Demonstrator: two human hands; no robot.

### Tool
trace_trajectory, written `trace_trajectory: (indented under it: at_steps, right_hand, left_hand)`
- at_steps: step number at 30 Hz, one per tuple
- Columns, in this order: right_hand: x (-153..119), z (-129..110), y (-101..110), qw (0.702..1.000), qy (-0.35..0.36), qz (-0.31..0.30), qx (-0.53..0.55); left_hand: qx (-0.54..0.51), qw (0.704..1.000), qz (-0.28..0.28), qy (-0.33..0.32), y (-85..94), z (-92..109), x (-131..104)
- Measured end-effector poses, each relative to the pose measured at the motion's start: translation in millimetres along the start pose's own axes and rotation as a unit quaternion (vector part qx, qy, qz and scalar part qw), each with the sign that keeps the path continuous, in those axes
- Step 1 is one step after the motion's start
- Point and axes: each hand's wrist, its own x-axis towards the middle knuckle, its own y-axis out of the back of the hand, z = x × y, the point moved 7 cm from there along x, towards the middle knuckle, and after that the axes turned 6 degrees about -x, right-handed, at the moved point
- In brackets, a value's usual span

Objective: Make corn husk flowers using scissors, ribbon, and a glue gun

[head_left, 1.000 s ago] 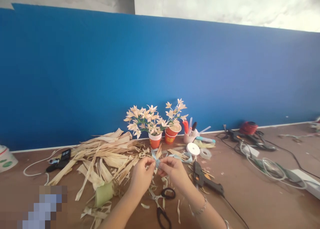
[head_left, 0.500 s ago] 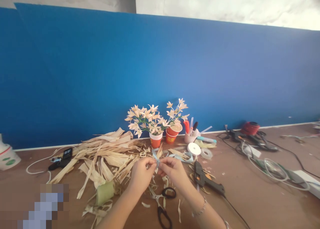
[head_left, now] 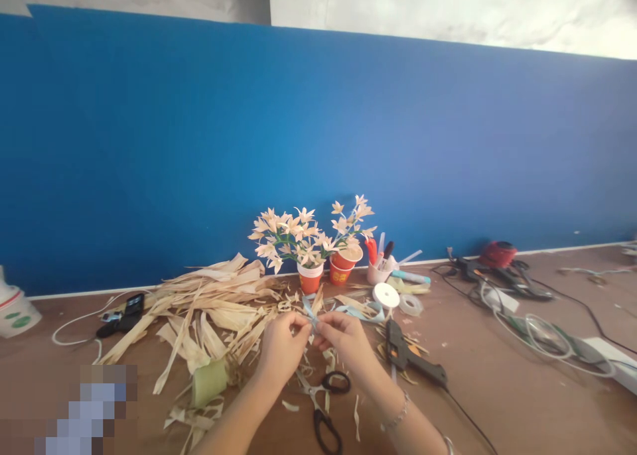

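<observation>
Between my two hands is a light blue ribbon (head_left: 309,307), pinched from both sides at fingertip height. My left hand (head_left: 284,342) closes thumb and fingers on its left side. From the right, my right hand (head_left: 346,339) pinches it too, a bracelet on that wrist. Black-handled scissors (head_left: 323,402) lie on the table below my hands. Just beyond them stand two red paper cups (head_left: 311,282) with pale husk flowers (head_left: 293,233) on green stems. Whatever else sits inside the fingers is hidden.
Dry corn husks (head_left: 213,302) are heaped at left, by a green roll (head_left: 209,383). A glue gun (head_left: 411,359) with its cord lies right of my hands. Behind it are a white spool (head_left: 386,296), a tape roll (head_left: 411,305) and a pen cup (head_left: 379,272). Cables (head_left: 542,342) spread far right.
</observation>
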Motion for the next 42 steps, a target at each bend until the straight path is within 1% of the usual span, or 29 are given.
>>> trace_trajectory:
  at_steps: [5, 13, 18, 23, 27, 32, 38, 42]
  right_hand:
    - [-0.3, -0.1, -0.3, 1.0, 0.001, 0.007, 0.006]
    - [0.6, 6.0, -0.5, 1.0, 0.0, 0.009, 0.008]
    - [1.1, 9.3, -1.7, 1.0, -0.001, 0.004, 0.018]
    - [2.2, 12.2, -1.5, 1.0, 0.007, 0.007, 0.012]
    - [3.5, 13.0, -0.5, 1.0, 0.012, 0.012, -0.027]
    - [5.9, 14.6, 1.8, 0.997, 0.014, 0.024, -0.07]
    - [5.2, 14.4, 2.1, 0.995, 0.038, 0.024, -0.085]
    - [5.5, 14.5, 0.8, 0.995, 0.05, 0.017, -0.083]
  left_hand:
    - [-0.012, 1.0, 0.014, -0.011, 1.4, -0.4, -0.3]
    - [-0.024, 0.999, 0.026, -0.022, 2.1, -1.5, -0.5]
    - [0.017, 0.998, 0.033, -0.042, 4.2, 4.7, -1.8]
    - [0.013, 0.998, 0.047, -0.036, 7.1, 8.6, -3.4]
    - [0.03, 0.998, 0.043, -0.044, 5.9, 11.0, -4.5]
    - [0.058, 0.995, 0.038, -0.072, 2.2, 12.2, -6.8]
    - [0.11, 0.988, 0.026, -0.101, -2.8, 14.0, -9.6]
    - [0.128, 0.986, 0.028, -0.108, -3.8, 14.7, -10.6]
